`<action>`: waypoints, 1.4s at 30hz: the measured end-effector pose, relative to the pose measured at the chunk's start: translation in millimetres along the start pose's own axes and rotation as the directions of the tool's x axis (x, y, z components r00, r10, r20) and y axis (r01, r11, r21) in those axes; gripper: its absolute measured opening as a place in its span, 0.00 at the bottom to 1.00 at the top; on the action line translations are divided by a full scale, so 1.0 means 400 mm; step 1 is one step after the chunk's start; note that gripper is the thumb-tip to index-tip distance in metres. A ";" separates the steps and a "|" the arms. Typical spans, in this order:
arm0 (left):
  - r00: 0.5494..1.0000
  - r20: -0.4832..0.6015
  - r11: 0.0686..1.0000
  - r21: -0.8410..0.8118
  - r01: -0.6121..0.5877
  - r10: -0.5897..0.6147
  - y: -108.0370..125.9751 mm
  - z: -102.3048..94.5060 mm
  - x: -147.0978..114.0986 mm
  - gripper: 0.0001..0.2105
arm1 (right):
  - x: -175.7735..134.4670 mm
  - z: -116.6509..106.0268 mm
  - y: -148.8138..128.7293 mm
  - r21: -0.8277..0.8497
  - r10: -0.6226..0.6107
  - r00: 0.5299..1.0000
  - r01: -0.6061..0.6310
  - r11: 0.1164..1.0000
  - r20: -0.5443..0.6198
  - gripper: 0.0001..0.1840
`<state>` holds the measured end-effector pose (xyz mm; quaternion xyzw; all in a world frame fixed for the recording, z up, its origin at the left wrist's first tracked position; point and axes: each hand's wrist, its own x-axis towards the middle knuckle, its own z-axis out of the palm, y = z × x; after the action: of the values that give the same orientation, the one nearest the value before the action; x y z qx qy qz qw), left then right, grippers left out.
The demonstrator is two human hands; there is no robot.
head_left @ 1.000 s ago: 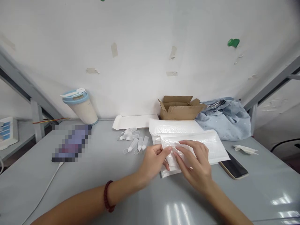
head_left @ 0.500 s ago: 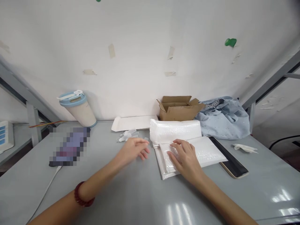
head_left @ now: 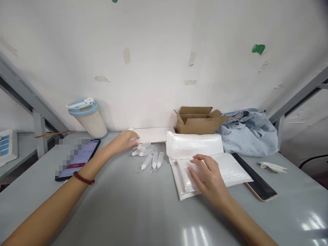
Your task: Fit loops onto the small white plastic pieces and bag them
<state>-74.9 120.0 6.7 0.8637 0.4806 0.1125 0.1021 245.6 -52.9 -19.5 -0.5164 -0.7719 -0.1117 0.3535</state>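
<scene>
My left hand [head_left: 125,140] is at the left end of a flat white box [head_left: 153,134], thumb and fingers apart with nothing visible between them. Just below its thumb lies a loose pile of small translucent bottles with looped caps [head_left: 143,150]. Closer to me are several more such bottles [head_left: 155,160] side by side. My right hand [head_left: 208,176] rests with spread fingers on a white bubble mailer [head_left: 232,167]. Other white bubble mailers [head_left: 194,144] lie under and behind that one.
An open brown cardboard box [head_left: 201,123] stands by the wall, beside a light blue cloth bundle [head_left: 248,136]. A dark phone [head_left: 260,184] sticks out from beneath the mailers. At left are a lit phone [head_left: 82,159] and a blue-lidded tumbler [head_left: 89,121]. Crumpled tissue [head_left: 273,167] lies at right.
My left hand has moved left and back, toward the white box. Several small bottles now show on the table where it was. My right hand has stayed on the mailer.
</scene>
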 end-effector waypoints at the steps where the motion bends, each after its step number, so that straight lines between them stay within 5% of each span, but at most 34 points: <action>1: 1.000 0.008 1.000 -0.001 0.005 -0.005 0.000 0.000 0.001 0.16 | 0.000 -0.001 0.001 0.004 0.001 1.000 -0.001 1.000 -0.001 0.09; 7: 0.999 -0.031 1.000 0.003 -0.008 0.008 0.000 0.025 -0.005 0.15 | 0.002 -0.002 -0.002 0.022 0.004 1.000 -0.004 1.000 0.004 0.08; 13: 0.967 -0.224 0.992 -0.002 0.124 -0.121 0.016 0.011 -0.022 0.13 | 0.001 -0.006 -0.006 0.031 0.008 1.000 -0.009 0.999 0.015 0.08; 22: 0.739 -0.634 0.971 -0.090 0.220 -0.226 0.074 -0.015 -0.116 0.11 | 0.009 -0.022 -0.021 0.061 -0.022 0.999 0.024 0.998 -0.023 0.11; 27: 0.653 -0.727 0.969 0.243 -0.045 0.213 0.157 0.014 -0.199 0.04 | 0.008 -0.025 -0.031 0.105 -0.187 0.981 0.192 0.976 -0.059 0.20; 31: 0.553 -0.616 0.826 0.461 -0.324 0.561 0.241 0.036 -0.246 0.11 | -0.010 -0.044 -0.051 0.025 -0.438 0.894 0.442 0.897 -0.091 0.22; 35: 0.571 -0.404 0.700 0.429 -0.571 0.714 0.319 0.065 -0.271 0.12 | -0.015 -0.066 -0.090 -0.150 -0.582 0.809 0.566 0.810 -0.089 0.18; 39: 0.566 -0.412 0.699 0.378 -0.607 0.714 0.353 0.092 -0.273 0.10 | -0.007 -0.053 -0.093 -0.224 -0.457 0.889 0.439 0.870 -0.036 0.14; 42: 0.677 -0.521 0.839 0.166 -0.518 0.521 0.347 0.108 -0.264 0.07 | -0.004 -0.033 -0.069 -0.188 -0.374 0.928 0.367 0.911 0.000 0.11</action>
<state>-4.4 -44.7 -5.0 0.8953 0.2243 0.3770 -0.0773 227.4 -73.4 -5.6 -0.3891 -0.8356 -0.2568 0.2906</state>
